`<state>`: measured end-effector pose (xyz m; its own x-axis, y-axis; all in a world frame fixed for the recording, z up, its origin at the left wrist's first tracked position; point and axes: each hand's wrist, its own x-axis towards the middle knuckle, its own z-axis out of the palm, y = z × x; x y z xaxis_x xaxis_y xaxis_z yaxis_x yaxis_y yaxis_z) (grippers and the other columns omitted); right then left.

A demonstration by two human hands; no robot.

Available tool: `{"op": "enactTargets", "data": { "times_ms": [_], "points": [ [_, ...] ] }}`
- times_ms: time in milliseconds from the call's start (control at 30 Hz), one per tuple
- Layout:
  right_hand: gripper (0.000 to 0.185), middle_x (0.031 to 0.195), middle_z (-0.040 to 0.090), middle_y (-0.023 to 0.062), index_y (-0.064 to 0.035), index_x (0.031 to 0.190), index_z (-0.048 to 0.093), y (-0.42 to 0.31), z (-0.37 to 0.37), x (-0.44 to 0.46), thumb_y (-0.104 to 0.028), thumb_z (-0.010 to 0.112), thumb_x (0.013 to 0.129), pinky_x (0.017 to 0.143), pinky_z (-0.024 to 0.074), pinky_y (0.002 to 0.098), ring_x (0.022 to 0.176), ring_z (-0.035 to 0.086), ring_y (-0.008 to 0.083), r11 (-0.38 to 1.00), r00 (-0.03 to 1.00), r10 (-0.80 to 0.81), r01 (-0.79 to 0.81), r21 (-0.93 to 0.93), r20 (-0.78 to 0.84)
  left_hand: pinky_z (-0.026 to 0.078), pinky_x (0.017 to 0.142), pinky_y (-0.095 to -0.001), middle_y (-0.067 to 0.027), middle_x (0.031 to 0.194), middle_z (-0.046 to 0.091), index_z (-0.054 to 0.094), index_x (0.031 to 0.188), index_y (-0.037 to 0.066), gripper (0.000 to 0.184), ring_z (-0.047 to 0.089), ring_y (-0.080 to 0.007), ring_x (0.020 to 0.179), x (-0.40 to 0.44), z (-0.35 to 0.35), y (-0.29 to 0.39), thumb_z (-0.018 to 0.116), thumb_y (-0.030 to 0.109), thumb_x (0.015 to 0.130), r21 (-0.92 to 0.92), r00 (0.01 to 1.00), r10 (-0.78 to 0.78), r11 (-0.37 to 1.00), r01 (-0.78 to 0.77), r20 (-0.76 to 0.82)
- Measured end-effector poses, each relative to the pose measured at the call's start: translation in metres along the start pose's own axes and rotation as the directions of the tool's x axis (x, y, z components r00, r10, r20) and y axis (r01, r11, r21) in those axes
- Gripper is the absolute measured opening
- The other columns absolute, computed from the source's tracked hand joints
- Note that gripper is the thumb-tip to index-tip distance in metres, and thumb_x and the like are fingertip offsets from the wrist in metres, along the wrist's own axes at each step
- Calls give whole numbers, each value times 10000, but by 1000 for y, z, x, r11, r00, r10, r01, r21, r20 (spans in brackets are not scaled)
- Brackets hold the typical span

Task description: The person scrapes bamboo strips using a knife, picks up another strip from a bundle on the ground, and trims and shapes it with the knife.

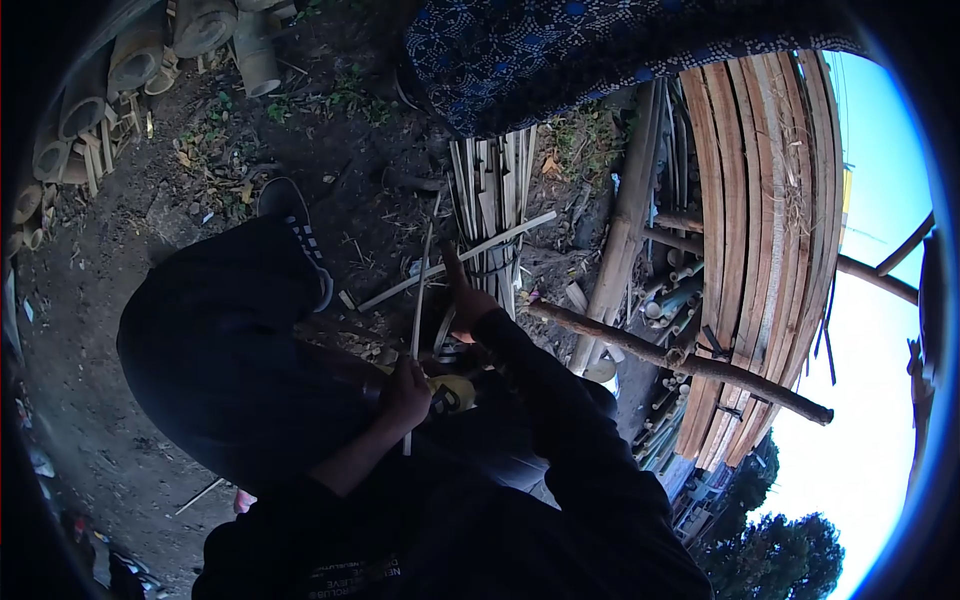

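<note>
My left hand is closed around a thin, pale bamboo strip, which runs up past my right hand and sticks out a little below my fist. My right hand is beside the strip; a long brown shape like an outstretched finger points up from it, while the other fingers look curled. A curved grey piece shows just below that hand; whether it is gripped is too dark to tell. Beyond lies a tied bundle of split bamboo strips, with a longer strip slanting across it.
Cut bamboo poles are stacked at the upper left. Long timber planks stand at the right, with a round wooden pole across them. Patterned dark cloth hangs at the top. My bent leg and a yellow item are close by.
</note>
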<state>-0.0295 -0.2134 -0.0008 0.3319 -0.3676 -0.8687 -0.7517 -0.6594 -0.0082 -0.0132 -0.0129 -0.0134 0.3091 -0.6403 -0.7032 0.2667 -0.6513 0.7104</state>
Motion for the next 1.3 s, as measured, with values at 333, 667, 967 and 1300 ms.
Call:
{"op": "enactTargets", "data": {
  "times_ms": [333,667,967,1300],
  "points": [
    [1173,844,640,291,-195,1444,-208,0,1,-8,18,639,661,678,505,458,809,642,428,993,997,-3,12,115,-75,452,698,-514,-258,879,598,458,1018,-1,210,584,-454,871,2,6,-9,392,189,958,38,999,30,999,-29,-35],
    [1165,864,642,295,-197,1425,-263,-4,-1,10,6,608,678,673,500,454,790,648,419,978,1000,15,-12,208,-12,452,737,-496,-254,935,595,457,1056,-4,224,574,-445,921,6,7,-14,388,185,959,-29,999,42,999,-42,-20],
    [1268,991,641,288,-183,1395,-322,19,3,42,-22,677,631,786,523,400,904,656,370,987,995,98,-99,129,17,450,752,-492,-256,943,594,454,1072,-3,241,572,-445,927,3,6,-9,378,199,964,-15,1000,13,1000,-13,2],
    [1054,1156,595,264,-145,1449,-209,45,52,108,-79,590,765,795,521,396,989,644,334,995,986,33,-18,93,-162,469,786,-474,-231,927,607,449,1129,2,303,604,-393,930,4,6,-4,362,246,971,-75,993,-112,991,115,46]
  ]
}}
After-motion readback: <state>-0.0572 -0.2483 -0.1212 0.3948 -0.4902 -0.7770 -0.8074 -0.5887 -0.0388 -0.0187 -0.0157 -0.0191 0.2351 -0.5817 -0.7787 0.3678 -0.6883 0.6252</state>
